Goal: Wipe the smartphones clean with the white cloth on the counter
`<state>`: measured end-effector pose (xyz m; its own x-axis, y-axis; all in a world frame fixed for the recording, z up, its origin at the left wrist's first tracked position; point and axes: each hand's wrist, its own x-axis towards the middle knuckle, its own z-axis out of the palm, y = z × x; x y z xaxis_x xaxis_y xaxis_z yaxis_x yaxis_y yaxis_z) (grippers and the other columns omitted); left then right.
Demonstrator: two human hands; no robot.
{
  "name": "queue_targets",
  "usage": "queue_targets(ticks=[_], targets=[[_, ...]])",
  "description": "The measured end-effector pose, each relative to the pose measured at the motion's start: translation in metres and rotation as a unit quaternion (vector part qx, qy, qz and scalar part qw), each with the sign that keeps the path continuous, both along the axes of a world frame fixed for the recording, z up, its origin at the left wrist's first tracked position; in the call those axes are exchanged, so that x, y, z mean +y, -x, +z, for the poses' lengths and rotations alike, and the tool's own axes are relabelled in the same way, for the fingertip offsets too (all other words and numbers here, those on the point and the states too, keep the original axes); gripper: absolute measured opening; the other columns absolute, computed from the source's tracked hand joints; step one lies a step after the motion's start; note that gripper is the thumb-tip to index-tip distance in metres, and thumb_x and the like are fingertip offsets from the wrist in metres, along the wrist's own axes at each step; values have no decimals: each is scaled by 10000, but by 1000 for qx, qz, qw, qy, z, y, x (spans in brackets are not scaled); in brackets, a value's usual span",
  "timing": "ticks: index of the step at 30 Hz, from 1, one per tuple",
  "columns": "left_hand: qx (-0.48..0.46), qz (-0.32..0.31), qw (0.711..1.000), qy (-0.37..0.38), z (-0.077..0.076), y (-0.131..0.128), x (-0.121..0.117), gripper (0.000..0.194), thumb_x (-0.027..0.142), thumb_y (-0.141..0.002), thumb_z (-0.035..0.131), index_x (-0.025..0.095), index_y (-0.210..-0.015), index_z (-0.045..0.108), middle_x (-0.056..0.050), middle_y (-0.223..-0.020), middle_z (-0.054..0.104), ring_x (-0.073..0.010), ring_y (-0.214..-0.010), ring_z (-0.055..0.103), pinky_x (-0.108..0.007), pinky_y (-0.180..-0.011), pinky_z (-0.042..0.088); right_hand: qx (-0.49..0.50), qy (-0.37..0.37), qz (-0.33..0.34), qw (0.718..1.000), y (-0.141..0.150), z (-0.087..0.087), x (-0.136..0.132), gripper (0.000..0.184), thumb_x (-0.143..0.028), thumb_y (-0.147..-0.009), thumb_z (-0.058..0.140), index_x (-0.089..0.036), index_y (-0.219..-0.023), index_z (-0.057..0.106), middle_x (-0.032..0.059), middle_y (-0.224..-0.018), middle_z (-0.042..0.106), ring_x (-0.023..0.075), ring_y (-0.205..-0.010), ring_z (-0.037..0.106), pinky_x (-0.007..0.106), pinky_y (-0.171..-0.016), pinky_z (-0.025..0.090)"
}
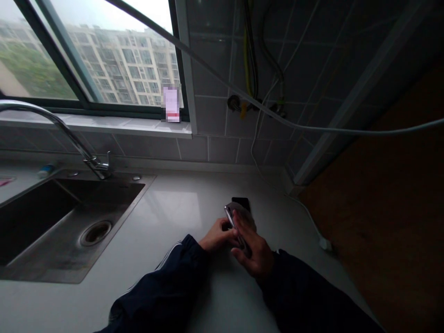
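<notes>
Dark sleeves (163, 282) fill the bottom of my feed, the left one marked with white stripes. Scanning left to right, I have a stainless steel sink (41, 222) with its drain (95, 232) at the left edge, and a curved chrome faucet (58, 121) below a window (86, 108) at upper left. A pixelated item (171, 104) on the sill is too blurred for me to read. At lower centre, the left hand (218, 236) has its fingers closed against what looks like a slim silver-edged phone (231, 221), and the right hand (252, 247) clasps it from the other side. Both are grasping it just above the white counter (173, 208). A black rectangular object (241, 202) lies just behind it on the counter. Further right, a white cable (312, 226) runs along the counter beside a brown wooden surface (381, 208).
</notes>
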<state>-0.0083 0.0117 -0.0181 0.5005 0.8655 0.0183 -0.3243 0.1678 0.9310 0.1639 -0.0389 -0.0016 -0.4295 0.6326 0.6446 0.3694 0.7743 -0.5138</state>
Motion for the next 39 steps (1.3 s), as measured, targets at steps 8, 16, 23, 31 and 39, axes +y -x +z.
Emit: queue_targets(ticks=[8,16,23,31,39], targets=[[12,-24,999,-19,0,-2,-3,646,579,-606,905,110,-1024,754,-108,-958,739,-227,-836,697,-283,-696,546,2,18,14,1000,-2,5,-3,739,-588,-1047,374,-183,-1646,221,109,-1698,243,327,-1559,249,536,-1250,310],[-32,30,998,38,-3,-2,2,772,647,-619,867,136,-1177,713,-127,-1079,736,-230,-850,708,-280,-658,552,27,13,21,999,-5,5,0,541,-427,-1074,419,-252,-1585,400,73,-1619,433,275,-1500,404,474,-1231,377],[14,-37,999,-26,-3,-3,-2,636,554,-583,925,106,-1005,765,-100,-942,753,-218,-844,696,-270,-720,540,-4,21,5,1000,-1,3,-3,878,-709,-992,379,-170,-1655,173,112,-1711,196,348,-1570,197,547,-1255,281],[-43,39,997,49,-6,-4,4,744,702,-647,821,143,-1126,714,-84,-926,733,-168,-683,683,-240,-573,529,23,29,28,999,-7,9,1,488,-351,-1090,384,-314,-1576,402,45,-1604,464,242,-1477,446,450,-1216,402],[30,-47,998,-38,4,-5,-4,533,454,-580,944,109,-943,761,-77,-894,748,-209,-841,687,-282,-746,537,-13,23,6,1000,0,2,-4,1014,-790,-940,376,-139,-1659,83,143,-1727,89,393,-1580,98,616,-1259,200]])
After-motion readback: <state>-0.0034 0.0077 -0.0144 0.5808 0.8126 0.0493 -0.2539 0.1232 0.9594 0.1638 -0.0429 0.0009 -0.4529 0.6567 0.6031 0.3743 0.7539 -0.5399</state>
